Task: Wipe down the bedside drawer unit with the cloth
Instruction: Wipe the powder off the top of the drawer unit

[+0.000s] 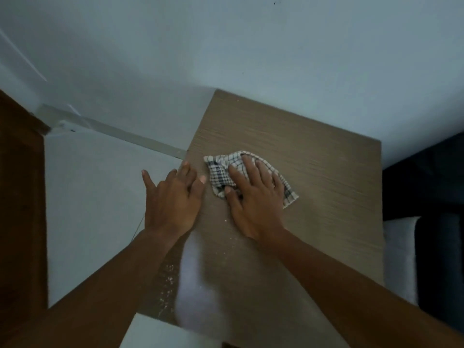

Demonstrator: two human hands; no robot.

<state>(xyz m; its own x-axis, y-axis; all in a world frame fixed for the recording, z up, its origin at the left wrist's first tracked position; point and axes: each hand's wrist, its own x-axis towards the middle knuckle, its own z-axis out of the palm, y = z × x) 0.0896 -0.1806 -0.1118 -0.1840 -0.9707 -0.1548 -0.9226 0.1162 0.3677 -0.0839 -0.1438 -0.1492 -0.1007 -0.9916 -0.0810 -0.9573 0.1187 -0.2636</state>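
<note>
The bedside drawer unit (313, 151) shows its light brown wood-grain top, seen from above. A white cloth with a dark check pattern (221, 172) lies crumpled on the middle of that top. My right hand (253, 197) presses flat on the cloth, fingers spread, thumb tucked at its near edge. My left hand (173, 199) rests at the unit's left edge, fingers apart, holding nothing. White specks of dust dot the top near my forearms.
A pale wall stands behind the unit. Light floor (100, 197) lies to the left, with a dark wooden door frame (20, 197) beyond it. A dark bed with white bedding (399, 254) sits against the unit's right side. A blurred white shape (193, 285) hangs near the camera.
</note>
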